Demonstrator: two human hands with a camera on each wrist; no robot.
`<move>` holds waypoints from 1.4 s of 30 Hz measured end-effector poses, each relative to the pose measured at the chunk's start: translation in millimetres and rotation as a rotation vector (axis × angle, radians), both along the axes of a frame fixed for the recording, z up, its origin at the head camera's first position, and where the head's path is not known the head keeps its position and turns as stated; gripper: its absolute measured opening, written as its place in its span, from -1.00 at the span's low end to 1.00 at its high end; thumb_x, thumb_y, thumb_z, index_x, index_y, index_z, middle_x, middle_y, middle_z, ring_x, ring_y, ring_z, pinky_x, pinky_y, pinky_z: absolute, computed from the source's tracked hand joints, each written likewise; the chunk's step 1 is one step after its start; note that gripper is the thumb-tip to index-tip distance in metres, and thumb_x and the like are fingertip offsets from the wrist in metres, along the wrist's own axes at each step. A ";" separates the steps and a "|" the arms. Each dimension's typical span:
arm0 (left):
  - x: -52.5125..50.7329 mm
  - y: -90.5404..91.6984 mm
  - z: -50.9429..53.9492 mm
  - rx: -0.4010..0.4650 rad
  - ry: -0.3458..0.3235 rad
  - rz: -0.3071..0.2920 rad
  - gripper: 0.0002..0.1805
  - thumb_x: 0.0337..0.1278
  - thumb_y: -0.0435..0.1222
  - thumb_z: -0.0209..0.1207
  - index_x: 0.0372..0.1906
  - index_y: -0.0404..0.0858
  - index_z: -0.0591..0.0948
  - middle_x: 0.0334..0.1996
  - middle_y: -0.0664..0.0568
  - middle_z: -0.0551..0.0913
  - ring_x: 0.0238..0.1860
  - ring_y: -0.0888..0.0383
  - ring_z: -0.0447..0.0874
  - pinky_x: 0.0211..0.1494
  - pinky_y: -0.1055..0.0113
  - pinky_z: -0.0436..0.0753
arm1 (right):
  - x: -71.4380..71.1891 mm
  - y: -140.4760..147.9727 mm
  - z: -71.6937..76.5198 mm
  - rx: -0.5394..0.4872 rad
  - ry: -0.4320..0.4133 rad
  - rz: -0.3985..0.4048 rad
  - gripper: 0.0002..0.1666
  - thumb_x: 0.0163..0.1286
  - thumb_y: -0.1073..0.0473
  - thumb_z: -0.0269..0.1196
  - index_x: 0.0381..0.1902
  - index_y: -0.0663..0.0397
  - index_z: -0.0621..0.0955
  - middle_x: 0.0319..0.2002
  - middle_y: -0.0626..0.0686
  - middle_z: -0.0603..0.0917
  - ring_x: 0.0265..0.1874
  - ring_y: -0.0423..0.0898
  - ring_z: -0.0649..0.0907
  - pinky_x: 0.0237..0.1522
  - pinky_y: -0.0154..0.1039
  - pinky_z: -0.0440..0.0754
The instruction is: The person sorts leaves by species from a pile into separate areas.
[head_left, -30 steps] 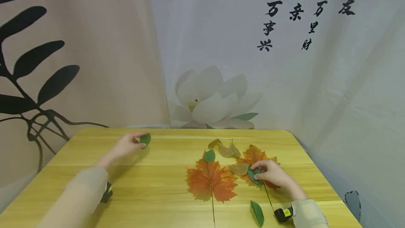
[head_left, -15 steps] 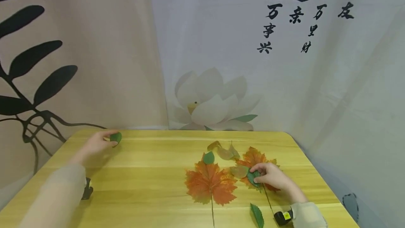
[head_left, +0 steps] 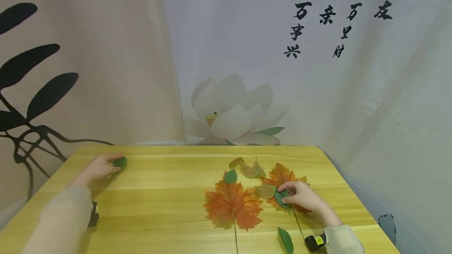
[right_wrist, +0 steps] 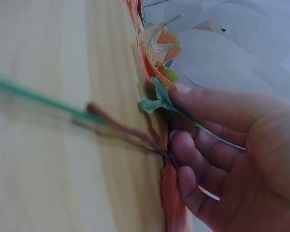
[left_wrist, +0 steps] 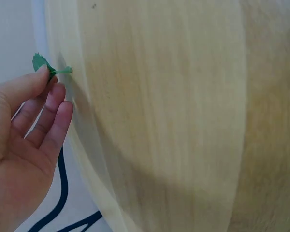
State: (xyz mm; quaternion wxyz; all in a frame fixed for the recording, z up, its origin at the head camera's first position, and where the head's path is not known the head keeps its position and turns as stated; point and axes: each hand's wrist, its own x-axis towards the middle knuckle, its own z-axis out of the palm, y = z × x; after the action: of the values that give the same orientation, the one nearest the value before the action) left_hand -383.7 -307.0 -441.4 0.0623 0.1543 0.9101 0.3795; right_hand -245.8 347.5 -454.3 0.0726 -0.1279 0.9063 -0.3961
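- Two hands: the left hand (head_left: 100, 166) pinches a first green leaf (head_left: 121, 162) between thumb and finger near the counter's far left corner; the right hand (head_left: 305, 199) pinches a second green leaf (head_left: 281, 198) over one of the maple leaves.
- Four green leaves in all: besides the two held, a third green leaf (head_left: 231, 176) overlaps the upper tip of the left maple leaf (head_left: 224, 203), and a fourth green leaf (head_left: 286, 240) lies on the counter (head_left: 162, 207) near the front edge of the view.
- Two orange maple leaves: the left one, and the right maple leaf (head_left: 280, 173), partly hidden by the right hand.
- One olive leaf (head_left: 265, 191) lies between them, overlapping the right one; behind is a brownish leaf cluster (head_left: 248, 171), seemingly three, though overlap blurs the count.
- Two black wrist devices, one per arm; the right device (head_left: 314, 242) has a yellow label too small to read.
- Since a second ago, the left hand has carried its leaf leftward along the counter's far side; the right hand has stayed over the same maple leaf.
- Black Chinese writing (head_left: 296, 32) on the backdrop (head_left: 406, 89) includes 睦万事兴, 远亲, 生万里财 and 友; its top is cut off.
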 end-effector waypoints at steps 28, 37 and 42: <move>-11.8 -13.6 -12.6 -0.147 -0.041 -0.028 -0.39 0.34 -0.23 0.15 0.33 -0.51 0.30 0.23 -0.57 0.28 0.18 -0.52 0.28 0.13 -0.35 0.34 | -3.3 2.6 12.1 -0.056 0.070 -0.012 -0.67 0.26 0.22 0.36 -0.02 0.17 0.66 -0.25 0.06 0.60 -0.34 -0.13 0.51 -0.34 -0.26 0.57; -4.7 -15.8 -6.6 -0.162 -0.041 -0.083 -0.36 0.36 -0.15 0.12 0.36 -0.47 0.28 0.20 -0.62 0.27 0.15 -0.58 0.27 0.08 -0.39 0.35 | -33.7 -25.5 74.8 -0.033 0.113 0.050 -0.64 0.27 0.20 0.35 0.02 0.19 0.65 -0.22 0.09 0.61 -0.29 -0.05 0.56 -0.30 -0.19 0.60; -0.5 -7.6 -1.0 -0.214 -0.042 -0.049 -0.39 0.33 -0.24 0.14 0.34 -0.48 0.28 0.20 -0.64 0.26 0.16 -0.60 0.24 0.09 -0.44 0.29 | -60.7 -55.6 104.5 -0.017 0.138 0.111 -0.64 0.27 0.17 0.37 0.02 0.12 0.67 -0.27 0.06 0.61 -0.33 -0.04 0.56 -0.30 -0.17 0.59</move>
State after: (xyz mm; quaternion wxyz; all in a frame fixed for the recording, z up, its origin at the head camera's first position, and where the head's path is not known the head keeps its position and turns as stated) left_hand -384.2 -314.6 -442.4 0.1067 0.1607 0.9399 0.2817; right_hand -306.5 292.0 -349.8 0.0310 -0.2057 0.8974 -0.3892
